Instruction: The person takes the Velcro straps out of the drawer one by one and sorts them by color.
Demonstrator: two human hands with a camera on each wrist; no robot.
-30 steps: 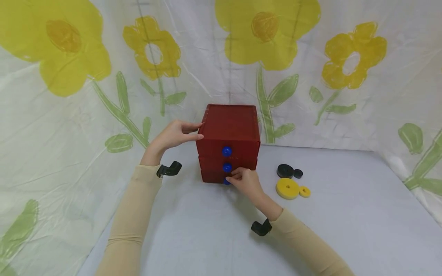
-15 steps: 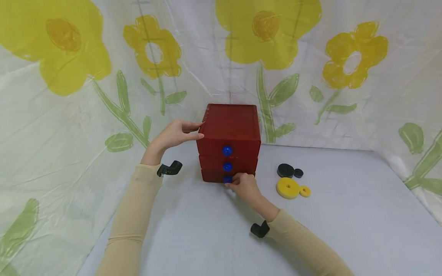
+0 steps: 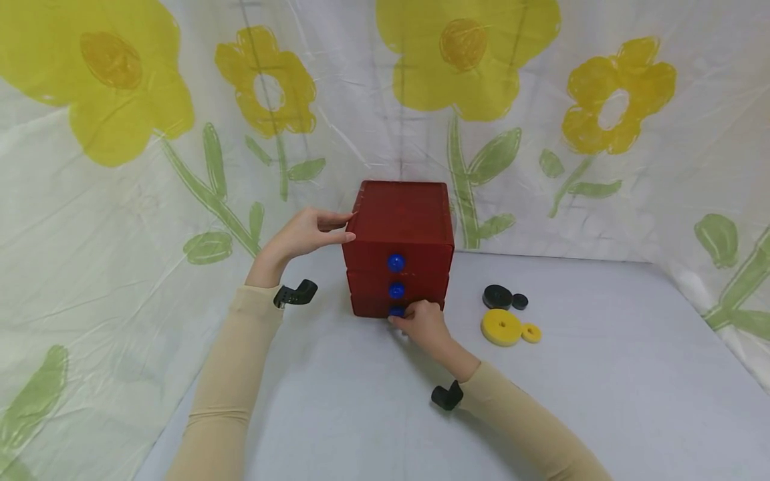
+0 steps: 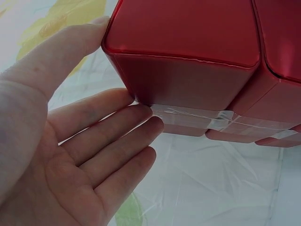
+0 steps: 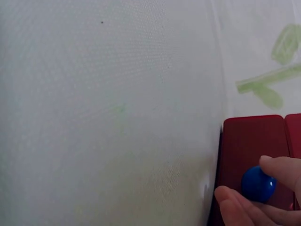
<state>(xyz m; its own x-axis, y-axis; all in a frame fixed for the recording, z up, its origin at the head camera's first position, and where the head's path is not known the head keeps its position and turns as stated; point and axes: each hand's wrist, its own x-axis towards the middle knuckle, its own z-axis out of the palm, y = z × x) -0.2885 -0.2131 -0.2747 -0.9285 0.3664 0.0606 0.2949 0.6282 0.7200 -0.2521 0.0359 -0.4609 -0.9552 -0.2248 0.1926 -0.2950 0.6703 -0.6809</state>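
A dark red drawer box (image 3: 404, 212) stands against the back of the table, its several stacked fronts each bearing a round blue knob. My left hand (image 3: 307, 234) touches the box's upper left edge, with the thumb at the front corner. In the left wrist view the other fingers (image 4: 127, 136) reach, nearly straight, along its taped side. At the lowest blue knob (image 5: 258, 183), my right hand (image 3: 424, 327) grips with thumb and fingers on opposite sides. That drawer's front sits level with those above.
Right of the box lie a large black disc (image 3: 497, 296), a small black disc (image 3: 520, 302), a large yellow disc (image 3: 502, 328) and a small yellow ring (image 3: 531, 333). A flower-printed curtain (image 3: 361, 100) hangs behind the white table (image 3: 337, 414).
My right hand has dropped slightly and shifted a little left around the lowest knob, with its thumb now lower. The left hand stays in place, and the box looks unchanged.
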